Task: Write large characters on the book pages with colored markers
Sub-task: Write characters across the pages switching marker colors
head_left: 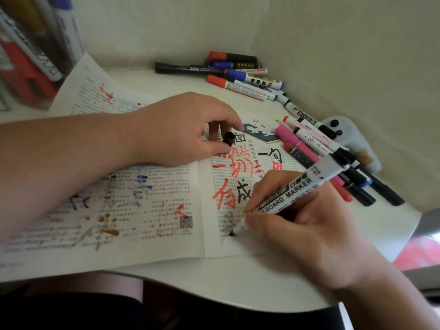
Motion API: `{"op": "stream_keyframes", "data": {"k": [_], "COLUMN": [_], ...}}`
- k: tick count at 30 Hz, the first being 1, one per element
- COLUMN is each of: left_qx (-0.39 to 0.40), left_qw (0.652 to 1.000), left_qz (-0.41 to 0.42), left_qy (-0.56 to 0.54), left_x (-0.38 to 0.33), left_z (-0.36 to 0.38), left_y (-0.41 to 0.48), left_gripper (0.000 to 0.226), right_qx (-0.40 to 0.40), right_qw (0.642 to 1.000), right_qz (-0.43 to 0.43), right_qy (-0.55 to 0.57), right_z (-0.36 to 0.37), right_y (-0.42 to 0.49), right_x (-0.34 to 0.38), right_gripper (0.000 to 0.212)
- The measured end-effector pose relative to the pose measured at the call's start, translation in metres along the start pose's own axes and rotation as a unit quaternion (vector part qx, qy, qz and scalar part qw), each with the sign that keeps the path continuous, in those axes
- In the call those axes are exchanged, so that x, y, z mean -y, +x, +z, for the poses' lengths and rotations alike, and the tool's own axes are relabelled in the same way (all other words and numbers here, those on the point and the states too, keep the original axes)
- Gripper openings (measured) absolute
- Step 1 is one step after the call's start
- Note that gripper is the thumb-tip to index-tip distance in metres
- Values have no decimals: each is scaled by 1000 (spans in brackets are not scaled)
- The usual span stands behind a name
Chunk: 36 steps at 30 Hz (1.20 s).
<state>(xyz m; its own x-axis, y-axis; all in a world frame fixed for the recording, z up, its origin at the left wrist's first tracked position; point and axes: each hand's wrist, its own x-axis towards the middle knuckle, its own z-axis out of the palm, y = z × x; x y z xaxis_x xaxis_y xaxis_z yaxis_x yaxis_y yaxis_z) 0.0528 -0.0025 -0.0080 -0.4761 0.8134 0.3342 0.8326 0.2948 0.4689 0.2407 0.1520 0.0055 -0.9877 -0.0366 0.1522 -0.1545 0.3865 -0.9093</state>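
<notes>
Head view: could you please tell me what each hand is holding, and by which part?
The right hand grips the whiteboard marker low on its barrel, near the tip; the left hand pinches the black cap by its sides.

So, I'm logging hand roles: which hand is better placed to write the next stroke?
The right hand: it grips the marker, tip on the page; the left hand only pinches the cap.

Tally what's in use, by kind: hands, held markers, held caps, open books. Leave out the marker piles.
Hands: 2, left hand and right hand
Held markers: 1, marker in the right hand
Held caps: 1, black cap pinched by the left hand
Open books: 1, book
Total: 5
</notes>
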Motion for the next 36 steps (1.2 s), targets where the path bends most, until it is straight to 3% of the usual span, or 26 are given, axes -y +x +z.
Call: {"op": "stream_keyframes", "data": {"k": [7,11,14,16,21,25,30,36], "left_qx": [-6,-6,0,5,2,5,16,17], "left_qw": [1000,1000,1000,998,983,977,978,980], "left_qz": [20,18,-14,-42,-92,-111,-120,-109], "left_qy": [-1,0,-22,-51,-156,-182,-169,-168], "left_x": [1,-1,-3,-5,-4,-3,-4,-4], "left_z": [0,1,-1,-2,-2,-4,-5,-5], "left_y": [0,0,0,0,0,2,5,5], "left_gripper": [28,27,33,40,57,65,57,47], "right_qx": [37,23,-37,-64,-54,-69,-43,-44], "right_qw": [992,994,985,980,995,994,997,994], "right_qz": [6,65,-20,-62,-18,-2,-59,-67], "right_qy": [-117,86,169,176,84,85,-7,-80], "right_z": [-6,-22,-40,-52,-70,-58,-52,-48], "right_y": [9,17,35,56,113,117,108,112], "right_x": [-4,-1,16,29,33,8,-9,-15], "right_gripper": [7,13,22,16,15,19,15,21]}}
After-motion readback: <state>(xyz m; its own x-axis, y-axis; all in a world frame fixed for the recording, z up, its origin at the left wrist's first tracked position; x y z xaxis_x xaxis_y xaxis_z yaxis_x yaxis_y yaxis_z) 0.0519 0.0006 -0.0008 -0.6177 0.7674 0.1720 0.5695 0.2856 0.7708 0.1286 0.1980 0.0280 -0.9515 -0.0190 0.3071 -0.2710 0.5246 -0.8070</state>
